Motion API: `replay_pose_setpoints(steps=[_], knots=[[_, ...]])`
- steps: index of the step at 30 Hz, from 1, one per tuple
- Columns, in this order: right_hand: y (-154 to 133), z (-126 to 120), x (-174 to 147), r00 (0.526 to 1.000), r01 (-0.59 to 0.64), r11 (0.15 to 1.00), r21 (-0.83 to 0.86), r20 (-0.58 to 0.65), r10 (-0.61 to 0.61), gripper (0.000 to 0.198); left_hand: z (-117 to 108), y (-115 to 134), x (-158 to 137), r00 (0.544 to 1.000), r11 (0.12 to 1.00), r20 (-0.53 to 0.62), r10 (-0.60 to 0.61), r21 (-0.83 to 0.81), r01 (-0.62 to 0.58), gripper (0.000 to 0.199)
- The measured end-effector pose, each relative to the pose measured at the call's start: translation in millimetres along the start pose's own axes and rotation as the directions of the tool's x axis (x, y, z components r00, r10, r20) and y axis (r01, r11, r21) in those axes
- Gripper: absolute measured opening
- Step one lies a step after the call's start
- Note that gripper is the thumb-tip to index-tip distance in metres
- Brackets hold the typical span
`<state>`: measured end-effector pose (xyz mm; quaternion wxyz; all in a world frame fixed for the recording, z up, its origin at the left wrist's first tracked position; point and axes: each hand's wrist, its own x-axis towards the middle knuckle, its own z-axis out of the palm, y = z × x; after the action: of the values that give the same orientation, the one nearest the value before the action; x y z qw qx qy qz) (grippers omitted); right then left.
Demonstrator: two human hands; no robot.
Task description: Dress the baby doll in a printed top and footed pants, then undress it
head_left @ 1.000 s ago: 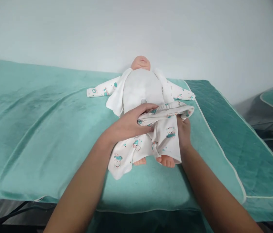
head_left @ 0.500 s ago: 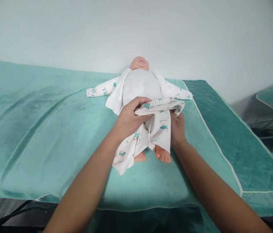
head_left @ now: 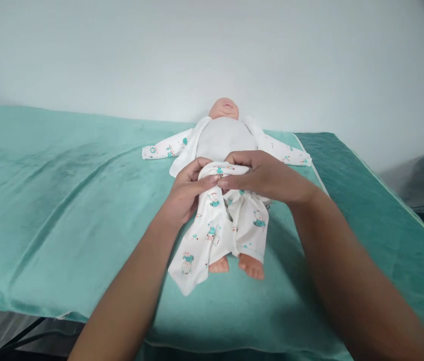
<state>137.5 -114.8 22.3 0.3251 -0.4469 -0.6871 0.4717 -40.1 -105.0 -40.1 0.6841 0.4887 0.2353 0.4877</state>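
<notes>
A baby doll [head_left: 227, 138] lies on its back, head toward the wall, its feet [head_left: 251, 265] toward me. It wears an open white printed jacket [head_left: 168, 145] with both sleeves spread out. White printed baby pants [head_left: 214, 225] lie over its legs; one foot shows below the right leg opening, while the left pant leg hangs loose beside the other foot. My left hand [head_left: 187, 193] is closed on the left side of the waistband. My right hand [head_left: 260, 173] pinches the waistband close by, and both thumbs nearly meet.
Under the doll is a light green sheet [head_left: 84, 200] with folds on the left. A darker green quilted cover [head_left: 366, 200] shows on the right. Behind stands a pale wall [head_left: 159, 55]. Dark cables [head_left: 23, 333] run below the front edge at lower left.
My right hand has left the right side of the waistband and moved left, across the front, next to my left hand. The waistband is now bunched at the left. The view has shifted slightly.
</notes>
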Motion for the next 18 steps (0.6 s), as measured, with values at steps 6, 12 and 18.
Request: replay_pose_setpoints(steps=[6, 12, 18], knots=[[31, 9, 2, 0.990, 0.077, 0.887, 0.455, -0.144, -0.012, 0.032, 2, 2, 2, 0.994, 0.996, 0.092, -0.064, 0.061, 0.058, 0.033], [32, 10, 1, 0.989, 0.104, 0.903, 0.416, -0.136, -0.051, 0.040, 0, 0, 2, 0.996, 0.996, 0.051, -0.075, 0.053, 0.072, 0.034], [21, 11, -3, 0.994, -0.016, 0.999, 0.042, 0.111, 0.011, 0.034, 3, -1, -1, 0.998, 1.000, -0.049, -0.027, -0.010, 0.027, 0.031]])
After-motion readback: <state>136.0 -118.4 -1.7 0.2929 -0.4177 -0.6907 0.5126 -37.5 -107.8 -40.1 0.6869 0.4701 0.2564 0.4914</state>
